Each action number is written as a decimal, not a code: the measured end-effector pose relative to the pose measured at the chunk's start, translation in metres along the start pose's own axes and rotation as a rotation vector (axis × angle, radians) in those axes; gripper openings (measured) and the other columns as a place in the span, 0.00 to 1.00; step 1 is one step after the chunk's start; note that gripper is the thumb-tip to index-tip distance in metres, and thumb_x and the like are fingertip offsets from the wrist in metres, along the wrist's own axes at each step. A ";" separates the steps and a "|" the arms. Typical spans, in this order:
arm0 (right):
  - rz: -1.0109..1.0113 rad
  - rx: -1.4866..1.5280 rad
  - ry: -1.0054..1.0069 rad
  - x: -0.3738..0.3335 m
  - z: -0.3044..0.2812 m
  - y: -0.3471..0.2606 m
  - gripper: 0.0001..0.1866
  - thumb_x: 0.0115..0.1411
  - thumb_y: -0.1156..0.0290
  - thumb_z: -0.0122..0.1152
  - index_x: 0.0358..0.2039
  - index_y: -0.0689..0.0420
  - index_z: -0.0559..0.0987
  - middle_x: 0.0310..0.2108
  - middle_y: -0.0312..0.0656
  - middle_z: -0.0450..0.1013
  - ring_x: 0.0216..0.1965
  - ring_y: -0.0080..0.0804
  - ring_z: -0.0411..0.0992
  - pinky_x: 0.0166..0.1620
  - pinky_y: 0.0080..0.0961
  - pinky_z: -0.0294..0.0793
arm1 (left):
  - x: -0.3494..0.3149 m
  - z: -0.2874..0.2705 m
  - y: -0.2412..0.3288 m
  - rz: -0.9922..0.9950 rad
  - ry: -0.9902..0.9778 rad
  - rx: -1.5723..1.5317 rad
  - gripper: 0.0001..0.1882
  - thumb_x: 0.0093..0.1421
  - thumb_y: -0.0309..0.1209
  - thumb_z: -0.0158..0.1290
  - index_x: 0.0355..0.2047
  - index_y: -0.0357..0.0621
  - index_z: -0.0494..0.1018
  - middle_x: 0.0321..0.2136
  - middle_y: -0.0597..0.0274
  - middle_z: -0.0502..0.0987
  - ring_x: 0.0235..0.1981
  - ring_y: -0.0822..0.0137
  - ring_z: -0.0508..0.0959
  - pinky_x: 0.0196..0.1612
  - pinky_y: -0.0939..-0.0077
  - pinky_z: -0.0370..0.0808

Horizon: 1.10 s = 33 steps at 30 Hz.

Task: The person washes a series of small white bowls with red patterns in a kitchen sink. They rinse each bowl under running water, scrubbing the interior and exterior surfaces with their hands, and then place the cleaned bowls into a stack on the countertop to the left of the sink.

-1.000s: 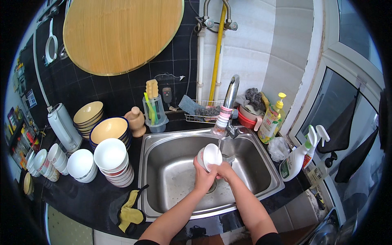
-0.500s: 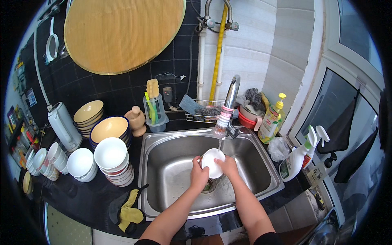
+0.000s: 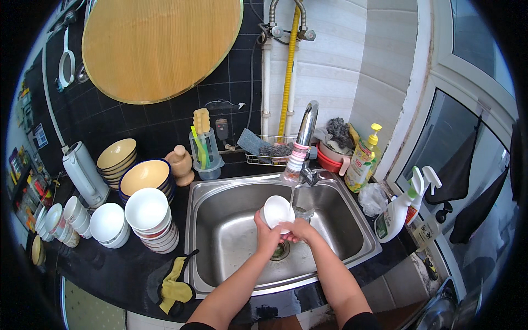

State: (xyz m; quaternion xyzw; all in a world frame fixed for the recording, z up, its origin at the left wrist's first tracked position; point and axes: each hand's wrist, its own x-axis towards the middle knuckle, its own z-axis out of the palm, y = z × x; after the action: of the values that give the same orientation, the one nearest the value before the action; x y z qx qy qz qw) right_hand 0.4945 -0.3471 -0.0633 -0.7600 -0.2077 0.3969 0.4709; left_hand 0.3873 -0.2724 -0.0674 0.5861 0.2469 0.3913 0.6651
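Both my hands hold a small white bowl (image 3: pixel 276 210) over the steel sink (image 3: pixel 220 231), just below the tap (image 3: pixel 304 137), from which water runs. My left hand (image 3: pixel 266 233) grips the bowl's left side and underside. My right hand (image 3: pixel 297 229) holds its lower right rim. The bowl's opening tilts toward me.
Left of the sink stand stacks of white bowls (image 3: pixel 147 217) and yellow-lined bowls (image 3: pixel 144 177), small cups (image 3: pixel 66 215) and a thermos jug (image 3: pixel 83 173). A yellow cloth (image 3: pixel 175 283) lies at the front counter edge. Soap bottle (image 3: pixel 363 159) and spray bottle (image 3: pixel 399 212) stand right.
The bowl has dropped a little from right under the spout and shifted between my hands; both hands stay on it over the drain.
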 end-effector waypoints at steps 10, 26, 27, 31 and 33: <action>-0.474 -0.682 0.533 -0.027 -0.009 -0.017 0.22 0.54 0.49 0.46 0.37 0.53 0.76 0.27 0.52 0.73 0.30 0.47 0.72 0.35 0.37 0.69 | 0.005 -0.013 0.015 -0.487 -0.374 0.083 0.28 0.41 0.24 0.37 0.47 0.34 0.53 0.21 0.49 0.68 0.08 0.65 0.67 0.06 0.73 0.65; -0.695 -0.726 0.538 -0.028 0.007 -0.025 0.18 0.57 0.55 0.44 0.40 0.52 0.75 0.33 0.52 0.72 0.35 0.45 0.71 0.38 0.35 0.69 | 0.005 -0.008 0.004 -0.563 -0.485 0.071 0.27 0.42 0.25 0.39 0.46 0.35 0.51 0.21 0.48 0.67 0.09 0.64 0.67 0.07 0.71 0.67; -0.782 -0.801 0.527 -0.030 0.010 -0.027 0.18 0.57 0.55 0.44 0.40 0.52 0.75 0.32 0.52 0.72 0.36 0.45 0.71 0.39 0.35 0.69 | 0.004 -0.008 0.006 -0.566 -0.482 0.078 0.27 0.42 0.25 0.39 0.46 0.36 0.51 0.22 0.48 0.67 0.09 0.64 0.67 0.07 0.71 0.67; -0.345 -0.459 0.469 -0.028 -0.001 -0.025 0.21 0.56 0.52 0.45 0.41 0.52 0.74 0.35 0.51 0.72 0.39 0.48 0.70 0.42 0.33 0.67 | 0.007 -0.010 0.002 -0.551 -0.417 0.066 0.28 0.41 0.24 0.39 0.47 0.36 0.50 0.22 0.48 0.67 0.11 0.63 0.69 0.11 0.72 0.69; -0.264 -0.429 0.478 -0.014 -0.011 -0.012 0.22 0.57 0.54 0.43 0.41 0.57 0.74 0.36 0.53 0.71 0.39 0.49 0.69 0.43 0.33 0.67 | 0.010 -0.009 0.000 -0.540 -0.344 0.028 0.29 0.41 0.24 0.39 0.47 0.37 0.48 0.23 0.47 0.67 0.13 0.62 0.70 0.13 0.72 0.71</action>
State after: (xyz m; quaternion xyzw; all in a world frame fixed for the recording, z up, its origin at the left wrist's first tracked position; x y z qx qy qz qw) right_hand 0.4958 -0.3571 -0.0450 -0.8798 -0.2665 0.0908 0.3831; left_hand 0.3858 -0.2590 -0.0673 0.5660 0.2828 0.0924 0.7689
